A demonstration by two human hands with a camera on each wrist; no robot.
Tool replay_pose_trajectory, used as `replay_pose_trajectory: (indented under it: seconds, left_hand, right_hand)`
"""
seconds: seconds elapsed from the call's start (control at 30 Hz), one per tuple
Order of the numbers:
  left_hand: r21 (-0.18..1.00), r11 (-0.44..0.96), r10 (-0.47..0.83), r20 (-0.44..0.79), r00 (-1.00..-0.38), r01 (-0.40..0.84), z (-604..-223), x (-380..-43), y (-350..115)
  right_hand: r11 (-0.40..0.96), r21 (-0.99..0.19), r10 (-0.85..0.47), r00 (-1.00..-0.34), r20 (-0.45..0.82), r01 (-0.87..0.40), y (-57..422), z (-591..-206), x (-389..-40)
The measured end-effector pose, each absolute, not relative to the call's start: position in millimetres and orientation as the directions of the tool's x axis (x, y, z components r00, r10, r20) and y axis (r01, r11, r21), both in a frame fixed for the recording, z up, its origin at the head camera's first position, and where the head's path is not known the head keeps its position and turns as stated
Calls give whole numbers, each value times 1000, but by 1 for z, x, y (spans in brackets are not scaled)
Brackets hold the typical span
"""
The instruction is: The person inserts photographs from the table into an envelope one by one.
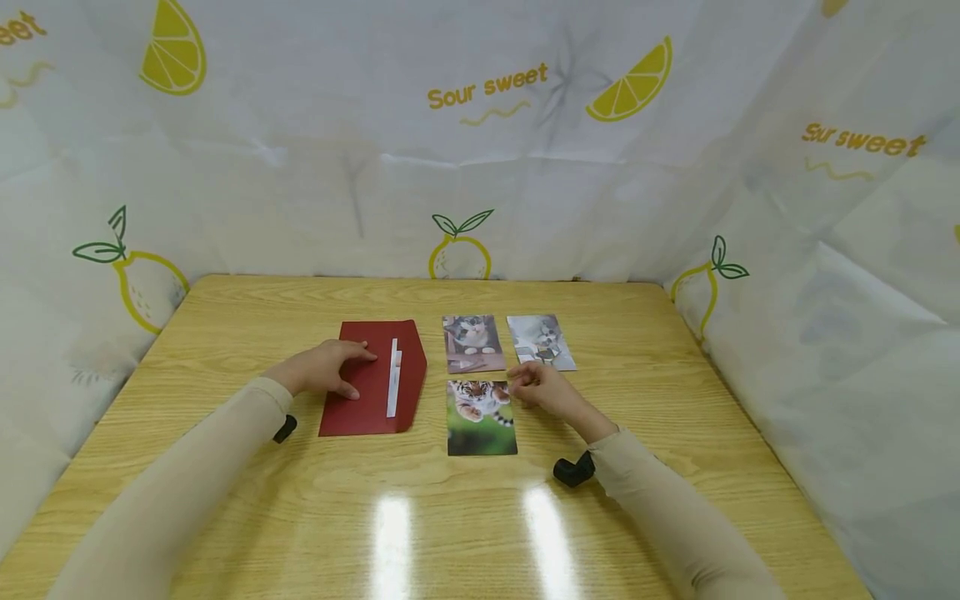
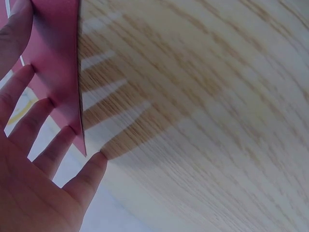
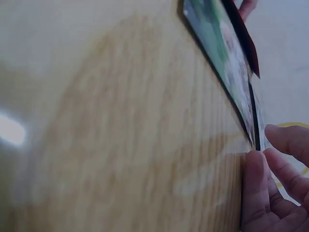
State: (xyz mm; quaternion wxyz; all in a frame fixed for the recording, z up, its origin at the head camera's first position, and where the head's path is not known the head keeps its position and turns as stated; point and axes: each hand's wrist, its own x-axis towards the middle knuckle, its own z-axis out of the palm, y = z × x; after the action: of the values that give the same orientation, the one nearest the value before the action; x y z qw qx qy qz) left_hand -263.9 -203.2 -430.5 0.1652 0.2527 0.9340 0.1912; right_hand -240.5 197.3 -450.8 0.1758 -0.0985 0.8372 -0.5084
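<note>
Your left hand (image 1: 324, 369) lies flat on the red envelope (image 1: 372, 379). Keep it still. Your right hand (image 1: 542, 387), fingers loosely curled and holding nothing, is right of the tiger photo (image 1: 481, 417). Lift its edge gently.

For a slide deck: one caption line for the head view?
Left hand rests on a red envelope; right hand hovers beside three animal photos on a wooden table.

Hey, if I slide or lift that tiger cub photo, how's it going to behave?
The tiger cub photo lies flat against the glossy wooden table, so its edge is probably hard to catch and it would likely slide rather than lift. It looks thin, so probably light and slightly bendy. The right hand is at its upper right corner.
</note>
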Motion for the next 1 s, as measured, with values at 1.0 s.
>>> replay_pose_trajectory:
  seconds: [1.0]
  left_hand:
    - [457,781,553,-191,-811,425,-431,-265,-205]
  right_hand:
    - [674,-738,-216,-951,-222,19,175,-443,-240]
